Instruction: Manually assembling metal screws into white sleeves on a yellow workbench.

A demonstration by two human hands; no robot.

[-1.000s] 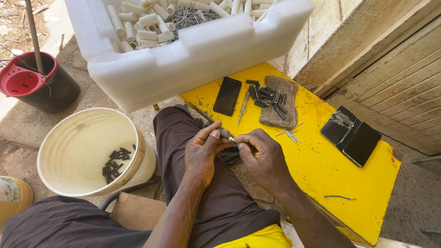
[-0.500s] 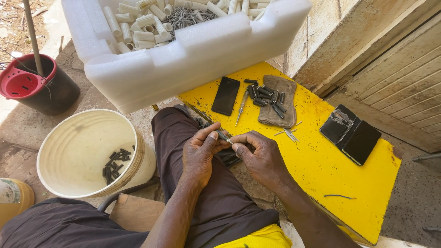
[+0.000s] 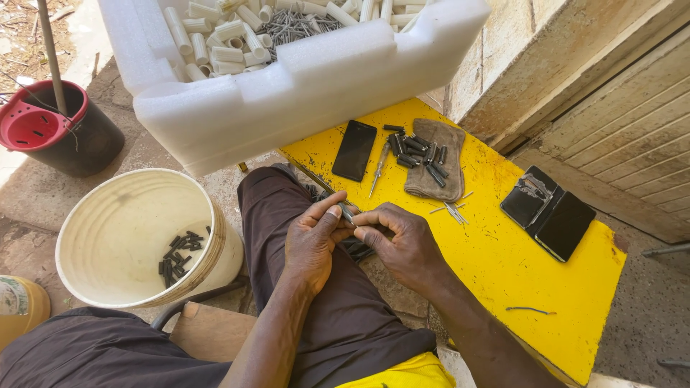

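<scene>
My left hand and my right hand meet over my right knee, fingertips pinched together on a small grey metal piece. More small dark pieces lie on my lap just below the hands. A grey cloth on the yellow board carries several dark cylindrical pieces. A slim metal tool lies beside a black phone.
A white foam box with white plastic tubes and thin metal pins stands ahead. A cream bucket at the left holds several dark pieces. A black bucket with red inner rim is far left. A black wallet and phone lie on the board's right.
Both hands have stayed over the knee; the fingers have shifted slightly on the small piece and closed in tighter together.
</scene>
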